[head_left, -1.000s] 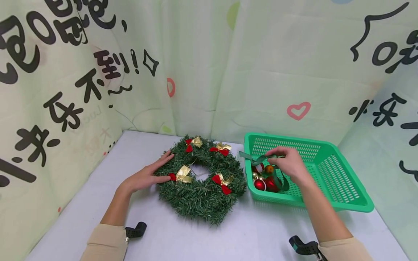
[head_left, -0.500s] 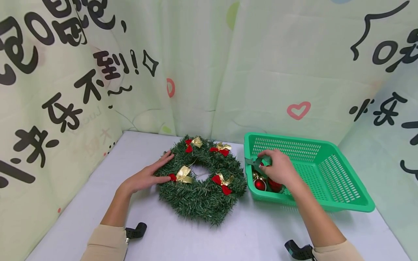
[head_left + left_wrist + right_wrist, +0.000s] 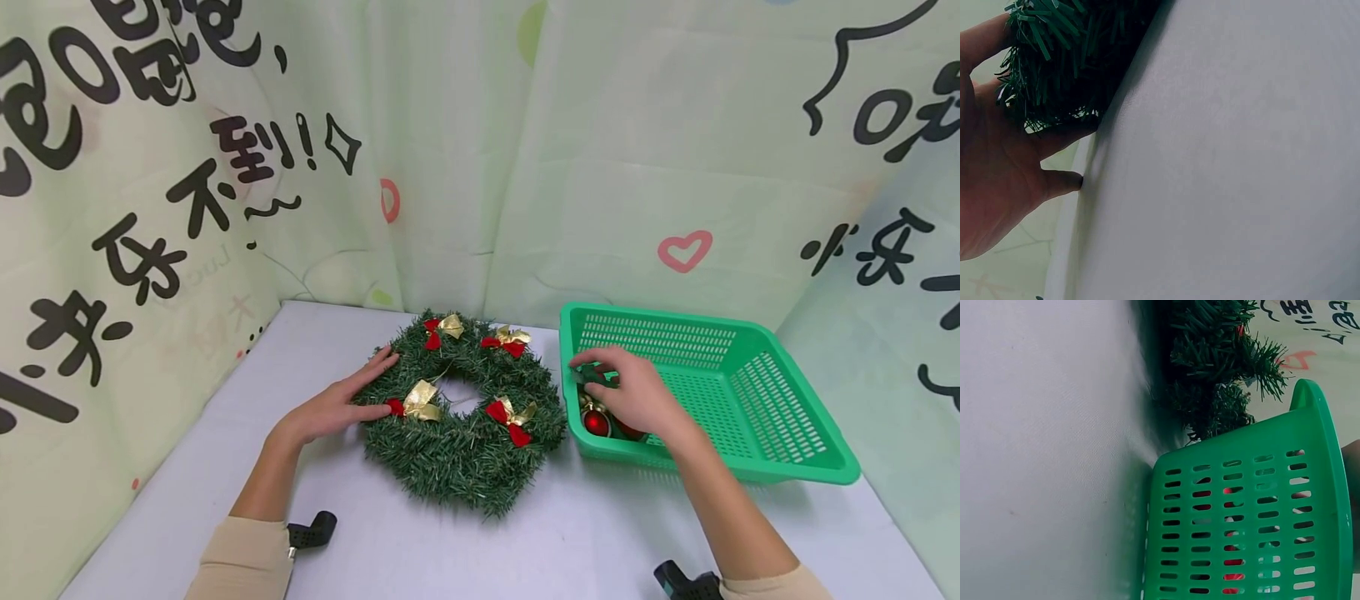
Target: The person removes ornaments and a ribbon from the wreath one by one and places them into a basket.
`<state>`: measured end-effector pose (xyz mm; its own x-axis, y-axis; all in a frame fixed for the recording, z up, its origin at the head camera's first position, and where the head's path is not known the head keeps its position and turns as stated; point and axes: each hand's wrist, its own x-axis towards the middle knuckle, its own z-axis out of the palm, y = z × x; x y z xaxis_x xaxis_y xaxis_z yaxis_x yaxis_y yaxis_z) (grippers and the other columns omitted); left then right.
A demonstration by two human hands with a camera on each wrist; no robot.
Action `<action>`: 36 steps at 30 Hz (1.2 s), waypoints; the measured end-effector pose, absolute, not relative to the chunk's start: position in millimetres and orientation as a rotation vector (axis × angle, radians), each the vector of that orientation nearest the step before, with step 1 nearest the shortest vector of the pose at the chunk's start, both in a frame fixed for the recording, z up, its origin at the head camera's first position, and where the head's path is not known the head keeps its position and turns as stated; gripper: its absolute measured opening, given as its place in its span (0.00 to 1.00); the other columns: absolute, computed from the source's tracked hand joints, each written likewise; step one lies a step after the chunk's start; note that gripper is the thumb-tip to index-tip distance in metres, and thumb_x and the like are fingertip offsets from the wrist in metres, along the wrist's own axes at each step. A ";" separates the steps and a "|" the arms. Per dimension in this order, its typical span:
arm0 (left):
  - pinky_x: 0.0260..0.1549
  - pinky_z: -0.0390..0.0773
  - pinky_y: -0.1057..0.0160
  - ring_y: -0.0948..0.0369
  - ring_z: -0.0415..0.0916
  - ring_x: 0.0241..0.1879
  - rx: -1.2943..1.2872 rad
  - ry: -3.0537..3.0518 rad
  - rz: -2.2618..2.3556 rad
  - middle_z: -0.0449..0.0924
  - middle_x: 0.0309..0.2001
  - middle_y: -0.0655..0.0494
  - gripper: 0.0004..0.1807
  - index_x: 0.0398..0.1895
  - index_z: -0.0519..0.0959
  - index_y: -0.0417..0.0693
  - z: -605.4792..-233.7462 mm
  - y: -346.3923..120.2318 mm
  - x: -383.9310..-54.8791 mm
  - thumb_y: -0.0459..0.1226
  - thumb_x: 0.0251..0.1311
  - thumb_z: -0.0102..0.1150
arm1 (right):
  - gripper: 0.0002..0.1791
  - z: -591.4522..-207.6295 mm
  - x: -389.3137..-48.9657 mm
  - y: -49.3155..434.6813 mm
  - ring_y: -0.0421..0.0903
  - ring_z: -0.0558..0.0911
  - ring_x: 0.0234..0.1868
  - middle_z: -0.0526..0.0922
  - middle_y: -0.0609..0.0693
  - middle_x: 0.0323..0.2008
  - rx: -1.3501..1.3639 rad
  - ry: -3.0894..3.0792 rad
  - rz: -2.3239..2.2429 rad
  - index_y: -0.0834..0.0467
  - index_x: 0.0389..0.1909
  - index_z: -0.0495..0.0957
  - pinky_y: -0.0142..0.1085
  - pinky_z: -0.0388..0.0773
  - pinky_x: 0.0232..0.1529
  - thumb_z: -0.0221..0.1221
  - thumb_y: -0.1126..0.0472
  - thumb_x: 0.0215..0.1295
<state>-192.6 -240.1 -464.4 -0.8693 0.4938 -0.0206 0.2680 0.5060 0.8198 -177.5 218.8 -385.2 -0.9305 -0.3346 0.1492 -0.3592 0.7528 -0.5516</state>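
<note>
A green wreath with several red and gold bows lies on the white table. My left hand rests on its left side, fingers spread and mostly straight; in the left wrist view, the fingers lie along the wreath's bristly edge. Inside the left end of the green basket, my right hand holds a dark green ribbon between thumb and fingers. Below that hand a shiny red bauble shows, with other ornaments partly hidden behind the fingers. In the right wrist view, the basket's slotted wall hides most of the hand.
The basket's left wall stands close beside the wreath's right edge. A pale printed curtain surrounds the table's back and sides. White tabletop lies in front of the wreath.
My right hand has moved left and slightly down within the basket with the green ribbon, which now bunches under its fingers. The left hand and the wreath have stayed still.
</note>
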 end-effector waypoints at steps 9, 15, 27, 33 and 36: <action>0.74 0.46 0.27 0.40 0.33 0.84 0.661 2.499 1.296 0.33 0.87 0.57 0.45 0.86 0.49 0.61 -462.5 -239.4 -191.7 0.48 0.73 0.61 | 0.13 -387.0 -172.9 223.9 0.60 0.83 0.57 0.85 0.54 0.54 0.584 -2.857 0.999 0.55 0.50 0.86 0.56 0.82 0.57 0.59 0.71 0.73; 0.74 0.45 0.26 0.41 0.32 0.84 0.650 2.488 1.312 0.32 0.87 0.58 0.44 0.86 0.49 0.62 -464.0 -239.4 -192.5 0.48 0.73 0.61 | 0.12 -385.6 -165.5 225.0 0.59 0.84 0.54 0.86 0.56 0.54 0.525 -2.851 0.963 0.57 0.50 0.86 0.57 0.82 0.54 0.57 0.71 0.73; 0.75 0.45 0.27 0.41 0.34 0.84 0.620 2.493 1.291 0.33 0.87 0.58 0.45 0.86 0.49 0.60 -454.5 -234.2 -190.8 0.48 0.73 0.62 | 0.18 -383.4 -144.5 215.4 0.64 0.83 0.58 0.83 0.61 0.58 0.445 -2.859 0.908 0.57 0.63 0.81 0.58 0.81 0.53 0.59 0.65 0.75; 0.75 0.51 0.29 0.39 0.40 0.83 0.604 2.616 1.152 0.39 0.86 0.50 0.46 0.86 0.50 0.52 -439.8 -228.4 -183.9 0.47 0.72 0.62 | 0.24 -385.0 -135.9 205.2 0.66 0.78 0.67 0.76 0.62 0.70 0.522 -2.885 0.845 0.57 0.71 0.75 0.62 0.76 0.62 0.58 0.62 0.77; 0.74 0.55 0.30 0.37 0.45 0.81 0.600 2.675 1.064 0.42 0.85 0.44 0.45 0.85 0.51 0.48 -430.9 -224.8 -178.8 0.45 0.72 0.62 | 0.26 -385.5 -131.1 201.0 0.68 0.69 0.74 0.71 0.64 0.74 0.546 -2.891 0.813 0.60 0.74 0.71 0.66 0.69 0.68 0.56 0.62 0.78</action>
<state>-178.8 -224.8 -430.9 -0.8974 0.4398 -0.0359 0.2951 0.6584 0.6924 -131.1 201.0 -385.5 -0.9322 -0.3146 0.1792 -0.3618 0.7946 -0.4875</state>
